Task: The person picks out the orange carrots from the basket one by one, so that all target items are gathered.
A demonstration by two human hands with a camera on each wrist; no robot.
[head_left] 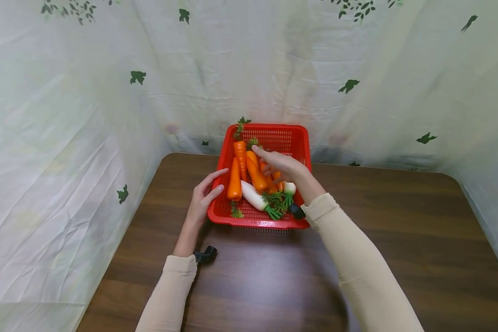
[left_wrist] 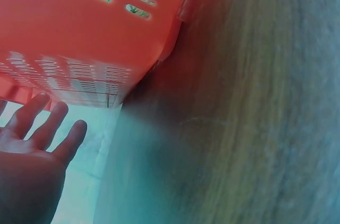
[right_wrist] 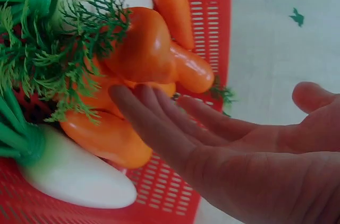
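A red plastic basket (head_left: 305,138) holds several orange carrots (head_left: 234,182) with green leafy tops. Among them lie two white radishes (head_left: 252,195) with green stems; the second radish (right_wrist: 79,173) shows fully in the right wrist view. At the basket's left side is my left hand (head_left: 200,197), its fingers extended near the rim; whether it touches the rim is hard to tell. My right hand (head_left: 285,167) reaches over the right side of the basket, fingers fairly straight above the carrots. In the right wrist view its fingertips are close to a carrot (right_wrist: 106,138), and nothing is gripped.
The basket stands near the back edge of a dark brown wooden table (head_left: 398,221). Behind and to the left hangs a pale curtain (head_left: 249,60) with green leaf prints. A black wrist device (head_left: 207,254) is strapped to my left wrist.
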